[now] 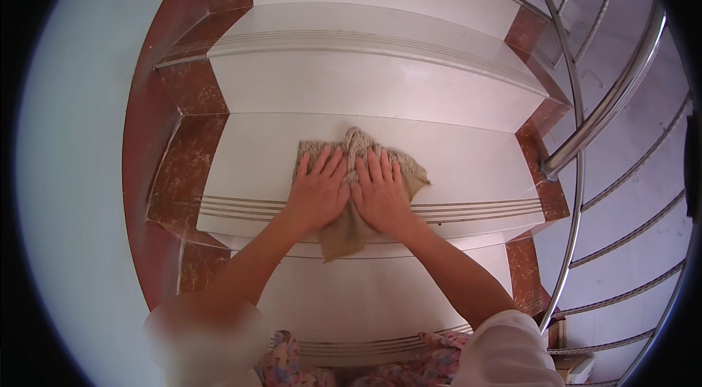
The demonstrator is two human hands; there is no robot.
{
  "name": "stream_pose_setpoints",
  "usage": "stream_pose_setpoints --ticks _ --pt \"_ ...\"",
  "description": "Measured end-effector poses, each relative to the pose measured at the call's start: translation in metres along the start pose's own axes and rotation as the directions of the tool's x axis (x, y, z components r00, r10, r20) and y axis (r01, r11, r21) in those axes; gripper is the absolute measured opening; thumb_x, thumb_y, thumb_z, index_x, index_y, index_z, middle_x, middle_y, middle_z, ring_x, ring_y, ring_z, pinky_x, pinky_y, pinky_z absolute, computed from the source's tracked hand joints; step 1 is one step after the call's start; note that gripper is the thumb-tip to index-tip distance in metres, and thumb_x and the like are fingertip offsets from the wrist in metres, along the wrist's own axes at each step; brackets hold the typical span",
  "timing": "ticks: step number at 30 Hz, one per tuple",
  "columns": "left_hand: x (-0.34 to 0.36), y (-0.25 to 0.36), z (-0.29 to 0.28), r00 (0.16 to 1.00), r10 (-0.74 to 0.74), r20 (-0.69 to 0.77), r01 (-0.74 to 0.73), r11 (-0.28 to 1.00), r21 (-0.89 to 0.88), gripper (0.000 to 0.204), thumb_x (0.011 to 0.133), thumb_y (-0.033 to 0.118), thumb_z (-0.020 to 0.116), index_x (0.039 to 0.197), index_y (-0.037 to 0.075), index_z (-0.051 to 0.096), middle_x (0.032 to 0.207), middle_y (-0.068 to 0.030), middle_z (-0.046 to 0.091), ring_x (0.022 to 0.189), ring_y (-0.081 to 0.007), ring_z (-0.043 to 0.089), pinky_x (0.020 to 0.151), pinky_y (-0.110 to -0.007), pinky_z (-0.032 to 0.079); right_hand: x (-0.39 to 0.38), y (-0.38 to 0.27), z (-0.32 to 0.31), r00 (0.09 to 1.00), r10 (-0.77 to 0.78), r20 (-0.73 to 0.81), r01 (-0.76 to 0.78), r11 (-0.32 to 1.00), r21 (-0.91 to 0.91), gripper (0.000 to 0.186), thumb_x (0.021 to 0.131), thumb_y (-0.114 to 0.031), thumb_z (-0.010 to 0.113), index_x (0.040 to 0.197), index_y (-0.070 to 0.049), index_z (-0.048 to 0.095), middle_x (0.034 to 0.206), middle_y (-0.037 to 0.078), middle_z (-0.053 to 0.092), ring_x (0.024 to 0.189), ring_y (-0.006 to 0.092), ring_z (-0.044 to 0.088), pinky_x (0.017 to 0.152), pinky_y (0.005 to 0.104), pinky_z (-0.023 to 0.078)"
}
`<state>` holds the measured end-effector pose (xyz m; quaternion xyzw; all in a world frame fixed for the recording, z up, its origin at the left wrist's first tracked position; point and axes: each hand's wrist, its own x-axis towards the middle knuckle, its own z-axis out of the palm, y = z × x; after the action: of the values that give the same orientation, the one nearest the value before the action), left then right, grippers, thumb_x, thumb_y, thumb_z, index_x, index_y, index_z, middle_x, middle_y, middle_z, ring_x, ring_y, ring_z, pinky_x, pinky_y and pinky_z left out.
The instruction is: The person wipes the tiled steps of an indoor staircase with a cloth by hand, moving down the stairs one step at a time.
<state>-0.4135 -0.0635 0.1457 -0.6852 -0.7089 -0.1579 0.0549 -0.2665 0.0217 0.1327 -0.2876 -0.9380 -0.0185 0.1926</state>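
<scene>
Your left hand (318, 195) and right hand (382, 198) press flat, each grip unclenched, hiding the middle of the crumpled tan-brown patterned cloth (344, 239). It lies across the smooth white stair tread (468, 160) with dark grooves, one corner draping over the front edge; your left sleeve (208, 343) is blurred.
</scene>
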Motion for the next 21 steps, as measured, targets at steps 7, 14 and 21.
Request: stream_pose_setpoints --ticks 7,14,21 --pt "0.032 -0.009 0.003 0.968 -0.247 0.05 0.248 0.968 -0.033 0.056 0.097 0.033 0.028 0.145 0.006 0.034 0.155 -0.0109 0.026 0.144 -0.0267 0.021 0.116 -0.049 0.01 0.043 0.0 0.009 0.984 0.141 0.111 -0.14 0.99 -0.015 0.054 0.098 -0.037 0.033 0.145 -0.008 0.035 0.151 0.021 0.028 0.141 0.0407 0.022 0.114 0.0528 0.015" --pt "-0.053 -0.007 -0.019 0.984 -0.161 0.08 0.157 0.986 0.051 0.054 0.098 0.033 0.032 0.144 0.005 0.036 0.153 -0.0118 0.03 0.143 -0.0291 0.022 0.115 -0.051 0.009 -0.015 -0.047 0.013 0.991 -0.036 -0.125 0.035 0.999 -0.009 0.053 0.093 -0.034 0.047 0.137 -0.004 0.046 0.142 0.024 0.038 0.133 0.0468 0.029 0.109 0.0575 0.02" --pt "-0.109 -0.051 -0.041 0.972 -0.232 0.021 0.23 0.97 0.079 0.054 0.096 0.035 0.038 0.143 0.006 0.037 0.151 -0.0143 0.031 0.142 -0.034 0.022 0.113 -0.056 0.011 -0.001 -0.118 0.017 0.988 -0.133 -0.084 0.139 0.988 0.068 0.053 0.093 -0.032 0.046 0.138 -0.004 0.043 0.144 0.026 0.035 0.134 0.0477 0.03 0.108 0.0588 0.024"
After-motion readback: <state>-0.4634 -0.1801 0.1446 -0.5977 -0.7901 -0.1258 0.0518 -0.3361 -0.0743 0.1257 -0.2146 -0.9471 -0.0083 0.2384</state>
